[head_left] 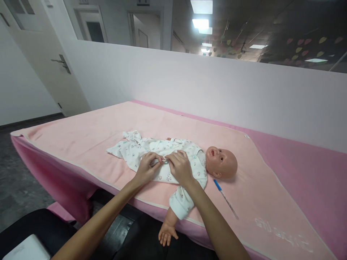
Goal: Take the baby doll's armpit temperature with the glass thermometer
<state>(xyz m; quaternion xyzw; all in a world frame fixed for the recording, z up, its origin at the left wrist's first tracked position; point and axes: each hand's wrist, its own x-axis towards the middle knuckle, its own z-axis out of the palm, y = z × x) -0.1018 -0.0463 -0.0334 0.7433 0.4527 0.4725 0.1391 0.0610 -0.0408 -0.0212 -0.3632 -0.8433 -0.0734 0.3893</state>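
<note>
A baby doll (221, 163) lies on its back, head to the right, dressed in a white printed romper (130, 153). My left hand (147, 168) is closed in a pinch at the middle of the romper's front. Close beside it, my right hand (179, 167) also pinches there, its fingertips almost meeting the left ones. Between them shows a small white bit of the cloth, perhaps a tie or an edge; its detail is too small to tell. The doll's near arm (168, 225) hangs over the table's front edge, under my right forearm. The romper's leg ends lie flat at the left.
A pink blanket (89, 133) covers the table, with faint writing at the lower right. A thin clear stick with a blue end (217, 185) lies near the doll's head. Behind stands a white wall (189, 83). A white object (25, 249) rests at the lower left.
</note>
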